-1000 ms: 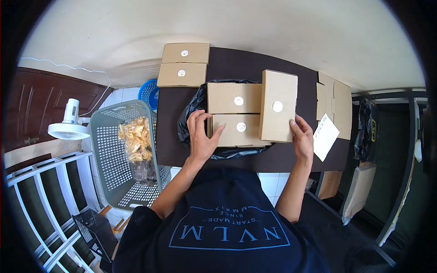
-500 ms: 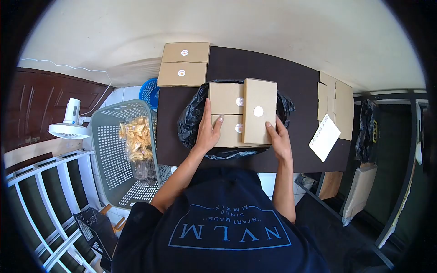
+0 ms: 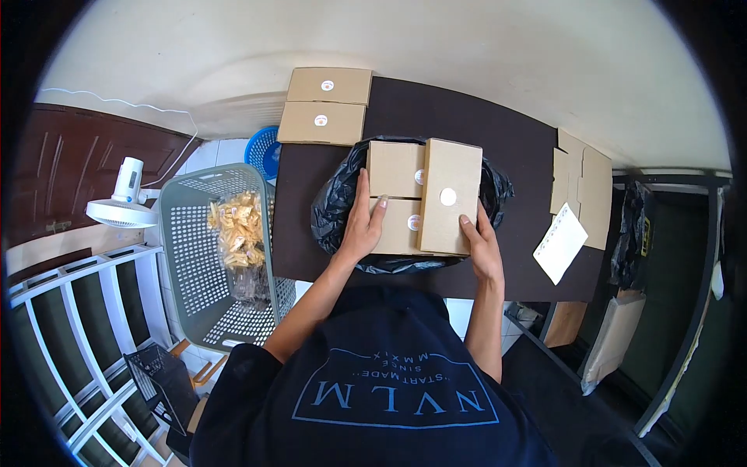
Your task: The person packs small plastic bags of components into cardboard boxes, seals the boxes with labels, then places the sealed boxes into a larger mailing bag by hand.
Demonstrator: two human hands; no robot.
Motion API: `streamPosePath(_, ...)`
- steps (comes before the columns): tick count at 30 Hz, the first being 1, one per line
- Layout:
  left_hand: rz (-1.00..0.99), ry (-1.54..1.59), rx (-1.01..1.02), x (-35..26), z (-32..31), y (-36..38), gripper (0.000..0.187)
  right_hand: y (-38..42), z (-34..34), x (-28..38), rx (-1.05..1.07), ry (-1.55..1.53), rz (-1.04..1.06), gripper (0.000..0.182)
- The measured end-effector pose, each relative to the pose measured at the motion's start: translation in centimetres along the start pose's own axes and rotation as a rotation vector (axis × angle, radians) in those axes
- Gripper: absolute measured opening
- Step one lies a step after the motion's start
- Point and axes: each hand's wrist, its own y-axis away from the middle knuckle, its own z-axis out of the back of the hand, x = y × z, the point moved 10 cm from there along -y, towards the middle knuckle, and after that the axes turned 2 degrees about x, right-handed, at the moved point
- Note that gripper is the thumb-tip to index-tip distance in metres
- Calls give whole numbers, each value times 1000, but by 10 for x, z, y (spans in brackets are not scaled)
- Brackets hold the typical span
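Several brown cardboard boxes sit inside an opened black plastic bag (image 3: 331, 208) on the dark table. Two boxes (image 3: 395, 167) with round stickers lie one behind the other on the left. A long cardboard box (image 3: 453, 173) with a pale round sticker lies crosswise against them on the right. My left hand (image 3: 362, 226) presses along the left side of the boxes, its thumb on the near one. On the opposite side, my right hand (image 3: 485, 247) grips the long box near its front right corner, thumb on top. The bag's lower part is hidden under the boxes.
Two closed boxes (image 3: 320, 123) stand at the table's back left. Flattened cardboard (image 3: 595, 194) and a written paper (image 3: 560, 243) lie at the right. Left of the table, a grey basket (image 3: 183, 257) holds bagged yellow snacks (image 3: 240, 226); a blue basket (image 3: 261, 152) and white fan (image 3: 122, 210) are near.
The whole view has shifted slightly, mostly to the right. My right hand sits a little lower along the long box's edge. Both hands stay on the boxes.
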Motion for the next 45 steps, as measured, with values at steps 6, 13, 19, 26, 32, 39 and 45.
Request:
streamPosePath(6,-11,-62,-2,-6,4,-1,66,4,-2,5,-2,46,-3,59)
streamPosePath(13,-121,0,-503,-39,128,-33,22,3,14,14,-53,22,-24,64)
streamPosePath(19,274,-579,-562,114,228,-159,67,-6,18,38,-125,210,-57,66)
streamPosePath(26,478,-133,-149,217,223,-162,69,4,49,59,-268,219,-19,58)
streamPosePath(32,464,345,-435,157,249,-90,45,4,54,50,-265,230,-24,52)
streamPosePath(39,73,558,-785,65,344,-50,29,0,65,50,-256,213,63,47)
streamPosePath(45,24,312,-326,-29,209,-96,17,-7,50,47,-224,167,70,44)
